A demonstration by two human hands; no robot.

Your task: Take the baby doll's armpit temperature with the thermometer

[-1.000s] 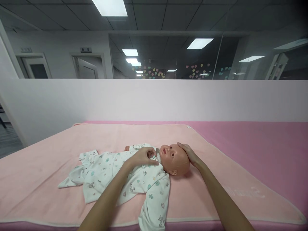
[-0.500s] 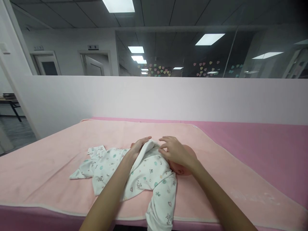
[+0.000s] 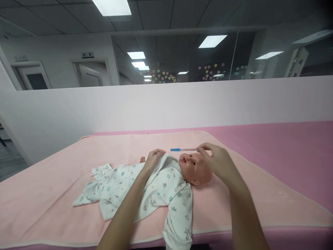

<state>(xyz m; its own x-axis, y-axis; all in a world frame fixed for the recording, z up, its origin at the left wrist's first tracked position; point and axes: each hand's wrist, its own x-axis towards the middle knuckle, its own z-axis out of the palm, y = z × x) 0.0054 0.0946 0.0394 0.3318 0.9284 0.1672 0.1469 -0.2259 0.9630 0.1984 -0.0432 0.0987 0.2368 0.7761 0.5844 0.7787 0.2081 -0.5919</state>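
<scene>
A baby doll (image 3: 194, 169) lies on its back on a peach blanket (image 3: 52, 180), head to the right, dressed in a white printed romper (image 3: 145, 189). My left hand (image 3: 154, 158) grips the romper's collar flap near the doll's far shoulder and lifts it. My right hand (image 3: 217, 161) hovers over the doll's head and pinches one end of a thin stick with a blue tip (image 3: 179, 149), which points left above the doll's face.
The blanket covers a pink padded table (image 3: 286, 152) backed by a low white partition wall (image 3: 78, 111). One romper sleeve hangs over the table's near edge. Behind the partition are glass panels with heart stickers and doors at the left.
My right hand lifted off the doll's face and moved right, now holding the blue-tipped stick above it. The doll's face is uncovered again. My left hand stays on the collar.
</scene>
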